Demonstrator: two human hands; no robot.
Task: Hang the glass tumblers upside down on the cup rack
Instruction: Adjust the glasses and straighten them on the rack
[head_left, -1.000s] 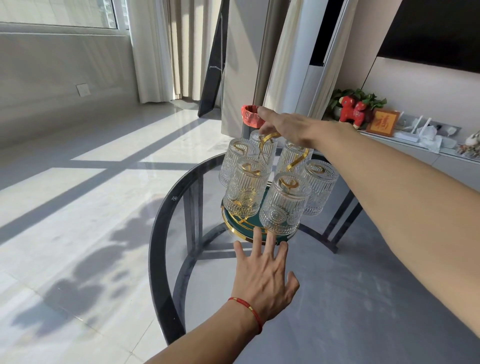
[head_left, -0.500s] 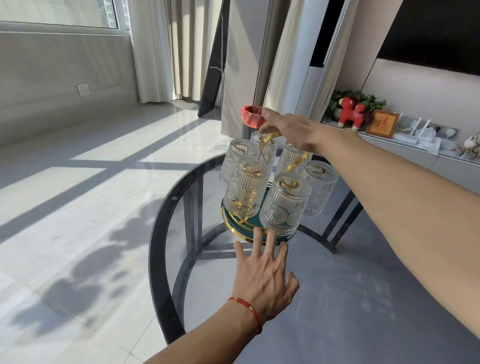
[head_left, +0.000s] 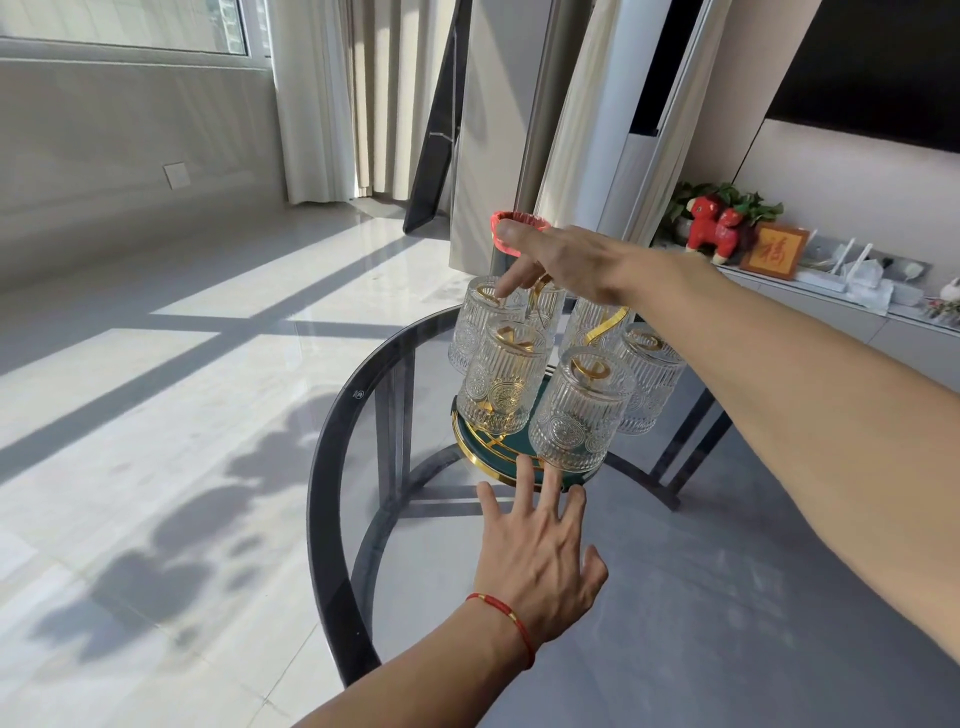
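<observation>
On the round dark-rimmed glass table (head_left: 332, 431), ribbed clear glass tumblers (head_left: 581, 410) hang inverted on the gold wire cup rack (head_left: 605, 327). Your left hand (head_left: 537, 561) lies spread flat beside its green base; your right hand (head_left: 563, 260) hovers above, fingers loosely apart.

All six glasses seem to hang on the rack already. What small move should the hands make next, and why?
Probably lift the right hand straight up and away. Its fingers rest on the back-left tumbler, and all six tumblers appear hung upside down on the cup rack. The left hand, flat by the base, can steady it.
</observation>
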